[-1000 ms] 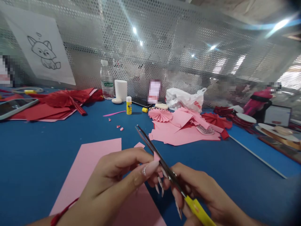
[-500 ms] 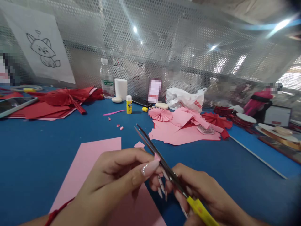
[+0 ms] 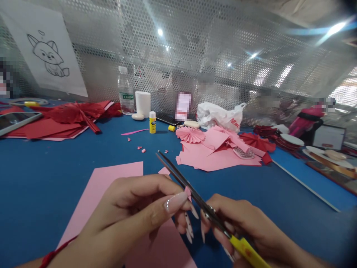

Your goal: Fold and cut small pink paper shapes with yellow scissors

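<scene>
Between thumb and fingertips, my left hand (image 3: 145, 208) pinches a small piece of pink paper (image 3: 187, 192). My right hand (image 3: 245, 227) grips yellow-handled scissors (image 3: 195, 195), whose blades point up and to the left and lie right beside the pink piece. The blades are slightly apart at their tips. A large pink sheet of paper (image 3: 111, 182) lies on the blue table under my left hand, which covers part of it. Just beyond my left fingers is a small pink scrap (image 3: 164, 171), partly hidden.
A glue stick (image 3: 152, 123) stands behind small paper scraps (image 3: 143, 150). Pink papers and folded fans (image 3: 200, 156) lie to the right, red papers (image 3: 52, 128) to the left. A water bottle (image 3: 126, 93) and white plastic bag (image 3: 220, 116) stand by the perforated metal screen (image 3: 178, 44).
The scissors and my right hand have shifted slightly down and right. A new tiny pink scrap lies on the table beyond the blade tips, and the held piece shows a different edge.
</scene>
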Demonstrator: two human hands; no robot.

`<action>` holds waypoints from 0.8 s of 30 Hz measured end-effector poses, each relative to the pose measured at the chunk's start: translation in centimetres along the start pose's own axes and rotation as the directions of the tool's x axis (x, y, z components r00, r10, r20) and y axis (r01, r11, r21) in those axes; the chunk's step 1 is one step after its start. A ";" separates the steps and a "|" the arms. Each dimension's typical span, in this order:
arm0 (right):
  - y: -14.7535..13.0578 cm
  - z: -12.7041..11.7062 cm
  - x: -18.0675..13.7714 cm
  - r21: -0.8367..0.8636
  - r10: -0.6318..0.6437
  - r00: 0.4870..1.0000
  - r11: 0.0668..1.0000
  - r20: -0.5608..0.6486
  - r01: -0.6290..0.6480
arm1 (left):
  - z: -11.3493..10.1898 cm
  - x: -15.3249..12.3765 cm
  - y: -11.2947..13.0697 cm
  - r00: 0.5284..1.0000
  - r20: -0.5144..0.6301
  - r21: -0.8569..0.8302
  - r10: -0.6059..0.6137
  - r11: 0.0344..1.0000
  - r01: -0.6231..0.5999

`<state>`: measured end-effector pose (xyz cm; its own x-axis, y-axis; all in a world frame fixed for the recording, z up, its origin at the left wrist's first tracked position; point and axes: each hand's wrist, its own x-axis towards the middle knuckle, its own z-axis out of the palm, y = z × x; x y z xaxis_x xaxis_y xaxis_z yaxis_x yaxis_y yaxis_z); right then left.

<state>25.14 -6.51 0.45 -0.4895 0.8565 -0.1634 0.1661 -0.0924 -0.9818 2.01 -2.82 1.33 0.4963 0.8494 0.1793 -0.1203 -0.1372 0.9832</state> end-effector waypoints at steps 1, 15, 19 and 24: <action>0.0 -0.3 -0.1 -0.020 -0.008 1.000 1.000 0.019 0.009 | 0.1 0.0 0.1 1.000 0.002 -0.010 -0.015 1.000 0.015; -2.7 -0.3 -1.5 -0.061 0.027 1.000 0.998 0.012 -0.027 | -0.2 0.2 0.4 1.000 -0.001 0.053 0.014 0.999 -0.014; -3.3 -0.3 -1.6 -0.084 0.008 1.000 0.996 0.004 -0.007 | -0.1 0.1 0.4 0.999 -0.032 0.085 0.040 0.996 -0.038; -3.2 -0.4 -1.4 -0.202 0.028 0.999 0.979 -0.018 -0.031 | -0.3 0.6 0.3 0.998 -0.044 0.098 0.053 0.994 -0.048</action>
<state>25.60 -7.20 3.87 -0.4692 0.8625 -0.1894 0.3512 -0.0145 -0.9362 1.98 -2.22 1.72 0.4512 0.8624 0.2293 -0.0591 -0.2276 0.9720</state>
